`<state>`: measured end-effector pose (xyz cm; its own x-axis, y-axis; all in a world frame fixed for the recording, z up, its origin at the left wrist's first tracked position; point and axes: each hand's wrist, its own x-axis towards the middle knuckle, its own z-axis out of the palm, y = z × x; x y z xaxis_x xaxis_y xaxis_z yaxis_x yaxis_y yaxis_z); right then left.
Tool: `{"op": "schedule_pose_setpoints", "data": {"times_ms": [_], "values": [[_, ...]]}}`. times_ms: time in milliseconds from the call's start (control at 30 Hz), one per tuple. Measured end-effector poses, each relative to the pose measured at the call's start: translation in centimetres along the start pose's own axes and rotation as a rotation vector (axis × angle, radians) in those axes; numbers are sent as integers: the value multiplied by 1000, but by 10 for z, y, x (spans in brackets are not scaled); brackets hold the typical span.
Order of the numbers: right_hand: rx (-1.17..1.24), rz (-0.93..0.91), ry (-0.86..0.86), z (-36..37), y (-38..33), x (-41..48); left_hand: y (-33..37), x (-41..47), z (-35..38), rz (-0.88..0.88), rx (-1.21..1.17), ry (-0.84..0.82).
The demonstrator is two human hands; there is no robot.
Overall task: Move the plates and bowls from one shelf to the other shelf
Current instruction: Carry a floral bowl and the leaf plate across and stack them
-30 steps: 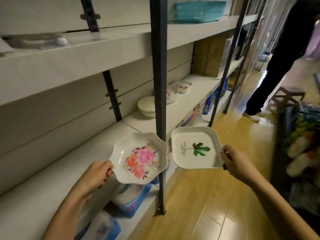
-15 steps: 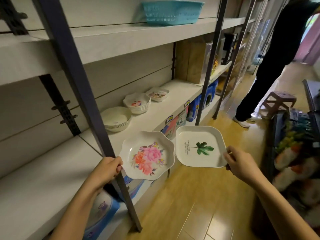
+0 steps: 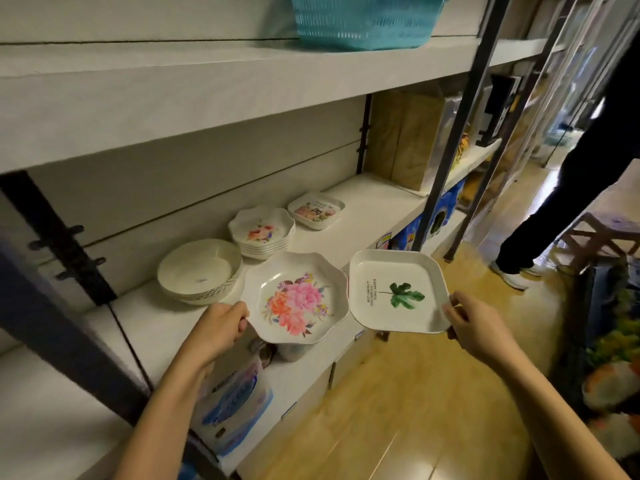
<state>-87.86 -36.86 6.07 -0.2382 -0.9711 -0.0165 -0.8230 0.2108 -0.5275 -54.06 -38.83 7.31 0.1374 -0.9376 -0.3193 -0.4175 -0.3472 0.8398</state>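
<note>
My left hand grips the left rim of a scalloped white plate with pink and orange flowers, held over the front edge of the white shelf. My right hand holds the right rim of a square white plate with a green leaf, out over the floor. The two plates almost touch. On the shelf behind stand a stack of plain white bowls, a stack of flowered scalloped plates and a square picture plate.
A dark upright post crosses the near left and another post stands at the right. A teal basket sits on the upper shelf. Blue packs lie below. A person's dark legs stand in the aisle beside a stool.
The view has shifted right along the shelf, so the stacks of bowls and plates are now close in front. Both hands still hold their plates side by side.
</note>
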Motion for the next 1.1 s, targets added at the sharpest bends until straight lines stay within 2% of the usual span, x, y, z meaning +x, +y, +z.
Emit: {"op": "schedule_pose_setpoints", "data": {"times_ms": [400,800,1100], "values": [[46,-222,-195,19,-36,169,16,61,-9,-156,-73,201],[32,-532,-458,30,-52,342,51,118,36,-355,-215,604],[-24,-587,-481,33,-43,406,79,183,51,-399,-279,680]]}}
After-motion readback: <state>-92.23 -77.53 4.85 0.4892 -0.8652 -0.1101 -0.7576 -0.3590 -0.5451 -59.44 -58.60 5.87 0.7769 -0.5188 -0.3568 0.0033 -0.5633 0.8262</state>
